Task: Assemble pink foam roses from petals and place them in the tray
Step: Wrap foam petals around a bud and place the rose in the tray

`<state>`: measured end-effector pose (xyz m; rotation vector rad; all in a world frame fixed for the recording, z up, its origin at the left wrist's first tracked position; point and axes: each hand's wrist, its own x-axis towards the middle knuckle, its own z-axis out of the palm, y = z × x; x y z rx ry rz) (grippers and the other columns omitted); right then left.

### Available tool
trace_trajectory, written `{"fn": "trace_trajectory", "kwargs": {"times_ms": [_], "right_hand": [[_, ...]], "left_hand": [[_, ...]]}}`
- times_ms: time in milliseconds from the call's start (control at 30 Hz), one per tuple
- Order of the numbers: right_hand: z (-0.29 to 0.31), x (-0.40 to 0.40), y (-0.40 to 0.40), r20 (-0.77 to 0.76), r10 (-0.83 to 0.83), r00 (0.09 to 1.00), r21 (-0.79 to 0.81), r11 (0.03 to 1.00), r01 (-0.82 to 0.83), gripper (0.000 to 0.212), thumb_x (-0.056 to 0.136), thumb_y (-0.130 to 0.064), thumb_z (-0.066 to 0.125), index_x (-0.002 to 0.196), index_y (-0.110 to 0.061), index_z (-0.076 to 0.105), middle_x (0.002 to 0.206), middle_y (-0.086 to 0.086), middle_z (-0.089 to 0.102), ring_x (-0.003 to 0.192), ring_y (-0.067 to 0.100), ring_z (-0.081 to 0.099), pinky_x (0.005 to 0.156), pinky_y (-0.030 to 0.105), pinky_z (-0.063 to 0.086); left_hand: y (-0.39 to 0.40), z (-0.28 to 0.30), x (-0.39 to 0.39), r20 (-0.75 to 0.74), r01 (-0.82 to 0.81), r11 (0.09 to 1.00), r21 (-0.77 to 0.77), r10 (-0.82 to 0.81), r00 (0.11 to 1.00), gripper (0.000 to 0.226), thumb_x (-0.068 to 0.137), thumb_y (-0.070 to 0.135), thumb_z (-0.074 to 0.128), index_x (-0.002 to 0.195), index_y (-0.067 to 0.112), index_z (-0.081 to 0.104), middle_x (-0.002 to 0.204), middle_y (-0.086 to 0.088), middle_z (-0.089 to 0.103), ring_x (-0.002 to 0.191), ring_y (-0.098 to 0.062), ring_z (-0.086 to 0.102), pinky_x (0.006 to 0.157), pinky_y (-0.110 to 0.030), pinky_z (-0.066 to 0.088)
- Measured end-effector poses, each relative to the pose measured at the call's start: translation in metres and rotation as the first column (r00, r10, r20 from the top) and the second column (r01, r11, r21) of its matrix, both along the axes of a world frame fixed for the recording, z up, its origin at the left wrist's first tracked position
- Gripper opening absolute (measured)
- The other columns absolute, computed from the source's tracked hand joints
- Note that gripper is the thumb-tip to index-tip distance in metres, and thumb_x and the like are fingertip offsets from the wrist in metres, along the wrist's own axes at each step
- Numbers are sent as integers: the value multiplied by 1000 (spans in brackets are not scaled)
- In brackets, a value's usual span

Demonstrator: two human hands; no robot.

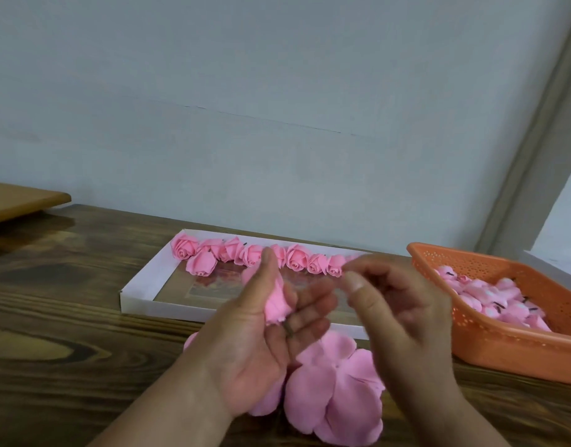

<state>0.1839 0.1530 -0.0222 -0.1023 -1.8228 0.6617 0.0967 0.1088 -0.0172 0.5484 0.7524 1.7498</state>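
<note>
I see a dark wooden table (68, 317): white tray (142, 293) beyond my hands, orange basket (503, 343) right of them, loose pink petals (335, 391) beneath.

Dark wooden table (68, 317), lighter wooden board (16, 200) — far left

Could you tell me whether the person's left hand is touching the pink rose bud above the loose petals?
Touching. The head view shows the left hand gripping the pink rose bud between thumb and fingers, no gap visible.
</note>
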Motion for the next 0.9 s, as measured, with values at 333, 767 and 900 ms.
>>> {"fn": "trace_trajectory", "kwargs": {"times_ms": [333, 767, 900], "right_hand": [[-29, -26, -15, 13, -352, 936, 599, 752, 274, 10, 78, -11, 69, 86, -6, 71, 87, 7, 71, 67, 25, 66, 54, 32, 51], [-28, -28, -38, 89, 88, 992, -332, 942, -53, 18, 74, -4, 75, 74, -20, 67, 61, -5, 65, 58, 1, 60, 56, 14, 48], [-23, -26, -37, 17, 373, 928, -639, 718, -277, 7, 67, -9, 71, 63, -14, 69, 52, 6, 61, 48, 10, 55, 48, 19, 45]], "left_hand": [[-42, -18, -26, 296, -54, 998, -32, 61, 953, 84, 66, 56, 64, 130, 2, 57, 111, -11, 70, 97, -25, 69, 65, -38, 61], [-46, -20, -19, 88, -94, 989, 114, 84, 993, 17, 61, 26, 70, 59, 10, 71, 108, -13, 72, 90, -22, 73, 67, -33, 60], [-49, -18, -20, -75, -67, 991, 113, 76, 994, 25, 65, 28, 80, 76, 6, 78, 95, -14, 73, 71, -20, 71, 55, -25, 57]]}}
